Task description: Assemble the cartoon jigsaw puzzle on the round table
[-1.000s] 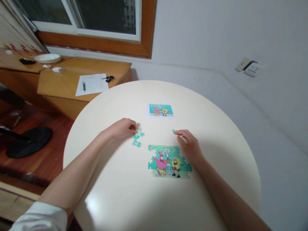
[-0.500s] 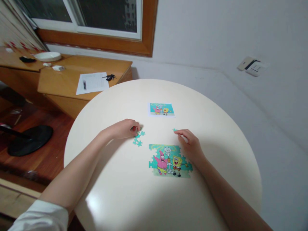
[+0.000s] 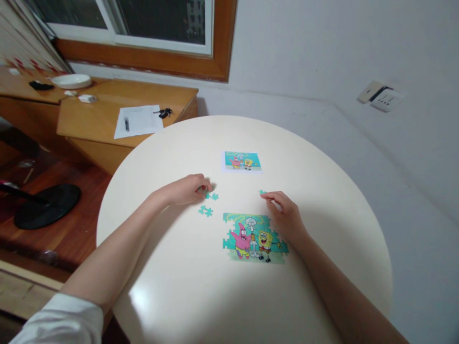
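A partly joined jigsaw puzzle (image 3: 254, 239) with cartoon figures lies flat on the round white table (image 3: 201, 296); its left and right edges are uneven. Beyond its upper left corner, my left hand (image 3: 190, 189) is closed in a pinch on a small teal puzzle piece, mostly covered by the fingers. Close by lie loose teal puzzle pieces (image 3: 205, 210), with another loose piece (image 3: 215, 196) near the fingertips. My right hand (image 3: 287, 217) hovers over the puzzle's upper right corner, thumb and index finger pinching a teal puzzle piece (image 3: 261, 192).
A printed picture card (image 3: 243, 161) of the same cartoon lies farther back on the table. At left, a wooden cabinet (image 3: 103, 107) bears a paper sheet (image 3: 138, 122), keys (image 3: 165, 113) and a white dish (image 3: 71, 81). A wall with a socket (image 3: 387, 99) stands at right.
My left hand has shifted slightly up and away from the loose pieces, its fingers drawn around one piece. The right hand keeps nearly the same pose. The view has moved a little.
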### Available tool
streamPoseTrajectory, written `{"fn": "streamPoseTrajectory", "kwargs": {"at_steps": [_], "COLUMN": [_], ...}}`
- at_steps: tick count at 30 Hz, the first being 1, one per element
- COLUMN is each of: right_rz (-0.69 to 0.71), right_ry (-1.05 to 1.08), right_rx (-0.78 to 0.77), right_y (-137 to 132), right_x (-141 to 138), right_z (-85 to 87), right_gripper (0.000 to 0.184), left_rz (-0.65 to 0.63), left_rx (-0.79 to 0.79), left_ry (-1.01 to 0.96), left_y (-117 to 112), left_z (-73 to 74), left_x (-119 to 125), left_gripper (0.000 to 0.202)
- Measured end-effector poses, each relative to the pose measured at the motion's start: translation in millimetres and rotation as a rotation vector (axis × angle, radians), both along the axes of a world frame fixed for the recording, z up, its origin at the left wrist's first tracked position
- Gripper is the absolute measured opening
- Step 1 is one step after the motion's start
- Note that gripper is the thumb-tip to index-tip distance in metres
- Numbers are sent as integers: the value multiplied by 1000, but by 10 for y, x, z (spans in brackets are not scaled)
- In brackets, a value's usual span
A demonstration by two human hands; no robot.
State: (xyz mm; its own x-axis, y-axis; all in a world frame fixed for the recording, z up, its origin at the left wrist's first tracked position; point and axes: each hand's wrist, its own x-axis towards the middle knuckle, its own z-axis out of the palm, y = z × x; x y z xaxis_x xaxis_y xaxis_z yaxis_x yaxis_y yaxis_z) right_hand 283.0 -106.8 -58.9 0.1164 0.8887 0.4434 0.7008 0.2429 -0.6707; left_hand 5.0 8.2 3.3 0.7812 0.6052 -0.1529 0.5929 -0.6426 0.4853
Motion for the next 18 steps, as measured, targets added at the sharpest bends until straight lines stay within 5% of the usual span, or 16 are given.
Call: {"fn": "streamPoseTrajectory", "kwargs": {"at_steps": [8, 18], "right_rz": [4, 6], "right_ry": [4, 4], "right_rx": [-1, -6], "right_y": [3, -5], "right_x": [4, -6], "right_z": [9, 20], "right_gripper": [19, 19], "left_rz": [-6, -193], "left_rx": [3, -192], "left_ry": [-59, 42], "left_y": [44, -48], "left_z": [-46, 13], "left_x": [-46, -19], "left_gripper": [29, 17]}}
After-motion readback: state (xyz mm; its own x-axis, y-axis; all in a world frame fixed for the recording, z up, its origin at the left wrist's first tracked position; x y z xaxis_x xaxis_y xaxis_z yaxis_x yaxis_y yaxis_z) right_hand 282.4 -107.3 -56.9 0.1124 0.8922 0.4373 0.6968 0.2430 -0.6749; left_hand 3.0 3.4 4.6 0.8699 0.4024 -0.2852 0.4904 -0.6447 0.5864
